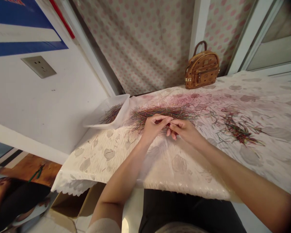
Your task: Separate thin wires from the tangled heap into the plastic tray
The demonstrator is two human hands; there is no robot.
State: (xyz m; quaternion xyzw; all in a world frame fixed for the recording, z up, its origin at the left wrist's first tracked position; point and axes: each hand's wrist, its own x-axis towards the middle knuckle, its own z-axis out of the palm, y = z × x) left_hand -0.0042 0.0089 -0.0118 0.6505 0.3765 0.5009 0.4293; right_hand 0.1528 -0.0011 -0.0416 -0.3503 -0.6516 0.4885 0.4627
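A big tangled pile of thin multicoloured wire strands [165,112] lies on the table covered by a leaf-patterned cloth [184,165]. My left hand [154,127] and my right hand [184,129] meet at the pile's near edge, fingertips pinched together on a few strands. Both hands have curled fingers. A smaller pile of red and green strands [239,129] lies to the right of my right hand. At the left, a clear plastic tray [104,111] holds more strands.
A small brown bag [202,68] stands at the table's back edge against a dotted curtain. A white wall with a socket [38,66] is at the left. Green-handled pliers [37,173] lie on a lower wooden surface at bottom left.
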